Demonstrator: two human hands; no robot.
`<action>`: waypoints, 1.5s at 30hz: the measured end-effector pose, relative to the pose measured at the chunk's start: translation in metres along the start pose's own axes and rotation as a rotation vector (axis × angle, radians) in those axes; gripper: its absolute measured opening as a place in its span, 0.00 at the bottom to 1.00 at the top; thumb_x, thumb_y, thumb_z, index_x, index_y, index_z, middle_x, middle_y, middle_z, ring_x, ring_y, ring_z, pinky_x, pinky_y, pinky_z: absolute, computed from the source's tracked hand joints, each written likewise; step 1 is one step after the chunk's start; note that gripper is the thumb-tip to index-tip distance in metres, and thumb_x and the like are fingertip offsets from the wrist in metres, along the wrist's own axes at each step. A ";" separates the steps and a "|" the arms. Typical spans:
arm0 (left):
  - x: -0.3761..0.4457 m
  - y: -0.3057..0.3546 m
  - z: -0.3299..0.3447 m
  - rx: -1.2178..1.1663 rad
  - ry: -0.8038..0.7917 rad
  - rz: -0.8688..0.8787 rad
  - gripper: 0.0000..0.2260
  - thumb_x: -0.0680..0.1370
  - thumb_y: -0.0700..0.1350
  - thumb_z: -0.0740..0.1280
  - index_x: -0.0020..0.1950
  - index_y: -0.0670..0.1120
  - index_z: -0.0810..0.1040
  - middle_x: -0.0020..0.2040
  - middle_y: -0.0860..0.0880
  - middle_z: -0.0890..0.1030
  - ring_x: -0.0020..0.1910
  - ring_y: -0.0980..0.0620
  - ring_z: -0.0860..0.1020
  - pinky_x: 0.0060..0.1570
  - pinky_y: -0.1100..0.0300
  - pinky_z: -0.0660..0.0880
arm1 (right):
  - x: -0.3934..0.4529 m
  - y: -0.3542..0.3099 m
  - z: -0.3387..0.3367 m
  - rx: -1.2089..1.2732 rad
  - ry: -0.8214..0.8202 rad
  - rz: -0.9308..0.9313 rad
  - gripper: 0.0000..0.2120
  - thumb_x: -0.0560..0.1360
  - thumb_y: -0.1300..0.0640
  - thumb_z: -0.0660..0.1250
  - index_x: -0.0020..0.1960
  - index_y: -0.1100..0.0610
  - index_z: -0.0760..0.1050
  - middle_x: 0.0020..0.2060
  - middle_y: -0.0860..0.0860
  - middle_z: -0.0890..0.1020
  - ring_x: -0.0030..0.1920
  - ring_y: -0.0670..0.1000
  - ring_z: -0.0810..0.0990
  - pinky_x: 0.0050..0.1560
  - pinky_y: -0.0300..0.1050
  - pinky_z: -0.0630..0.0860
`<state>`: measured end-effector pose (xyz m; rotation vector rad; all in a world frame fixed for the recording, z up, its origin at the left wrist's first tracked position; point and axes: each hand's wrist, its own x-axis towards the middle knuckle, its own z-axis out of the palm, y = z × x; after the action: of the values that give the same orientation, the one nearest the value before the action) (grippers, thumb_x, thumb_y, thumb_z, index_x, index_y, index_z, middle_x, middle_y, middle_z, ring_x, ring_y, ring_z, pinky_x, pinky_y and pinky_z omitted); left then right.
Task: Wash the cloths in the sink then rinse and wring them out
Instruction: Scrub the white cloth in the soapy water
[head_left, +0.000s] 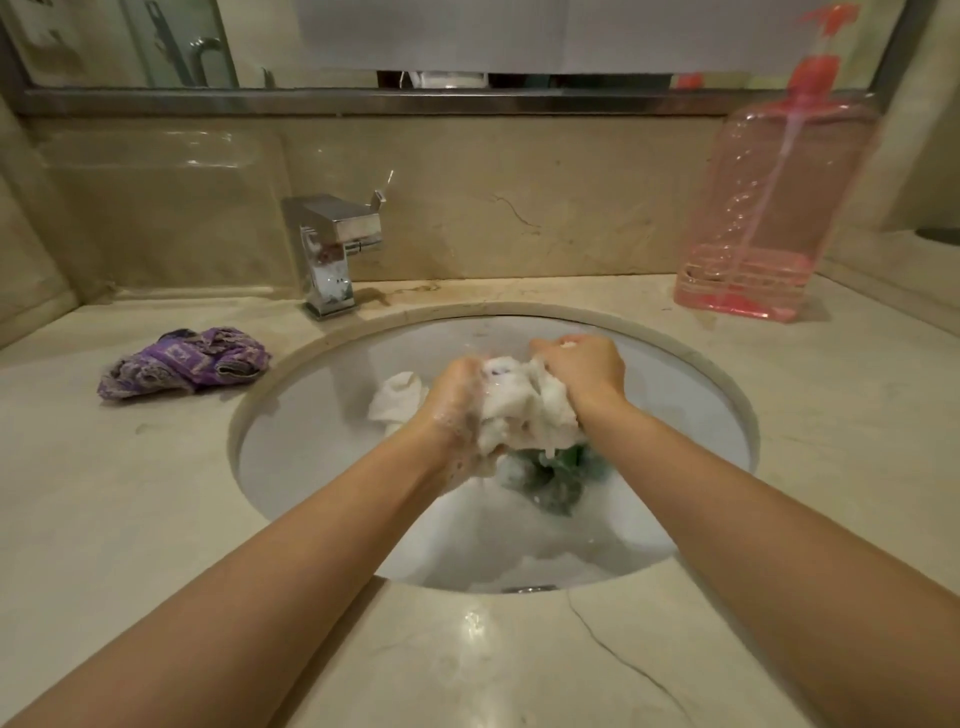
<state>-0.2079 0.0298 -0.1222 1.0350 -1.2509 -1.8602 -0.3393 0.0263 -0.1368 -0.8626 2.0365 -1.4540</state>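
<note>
Gripping white cloth (524, 410) — left hand (457, 410), right hand (584, 366) — above sink (322, 384)

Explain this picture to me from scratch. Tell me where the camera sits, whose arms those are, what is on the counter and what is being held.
There is no machine here. The single picture comes from a camera worn on a person's head, looking forward and down, so the two bare arms reaching in are the wearer's own. The left hand and right hand both grip a soapy white cloth over the round sink. Another white cloth and a green cloth lie in the basin below, with suds. On the stone counter, a crumpled purple patterned cloth lies left of the sink, a chrome tap stands behind it, and a pink pump bottle stands at the back right. No water is visibly running.
</note>
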 end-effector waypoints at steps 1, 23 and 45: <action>0.001 0.002 -0.002 -0.027 0.020 -0.013 0.15 0.81 0.48 0.58 0.38 0.44 0.74 0.25 0.49 0.76 0.27 0.53 0.73 0.30 0.63 0.67 | 0.002 0.004 -0.002 0.028 -0.002 0.025 0.16 0.71 0.56 0.68 0.28 0.55 0.66 0.26 0.50 0.71 0.31 0.52 0.69 0.36 0.42 0.67; 0.009 0.010 -0.033 0.411 0.096 0.177 0.12 0.74 0.36 0.54 0.40 0.44 0.76 0.39 0.46 0.80 0.45 0.45 0.76 0.57 0.46 0.74 | -0.017 -0.012 -0.009 0.810 -0.330 0.158 0.17 0.78 0.53 0.67 0.64 0.60 0.74 0.45 0.54 0.83 0.37 0.49 0.82 0.31 0.40 0.77; 0.018 0.011 -0.027 -0.073 0.336 0.367 0.14 0.83 0.48 0.58 0.46 0.43 0.79 0.44 0.44 0.84 0.42 0.47 0.83 0.43 0.58 0.80 | -0.038 -0.007 0.001 0.309 -0.799 0.042 0.30 0.68 0.40 0.68 0.61 0.60 0.77 0.55 0.59 0.82 0.53 0.54 0.83 0.57 0.50 0.78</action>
<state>-0.1912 -0.0005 -0.1222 0.9563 -1.0799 -1.3785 -0.3114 0.0518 -0.1289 -1.0376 1.1980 -1.1002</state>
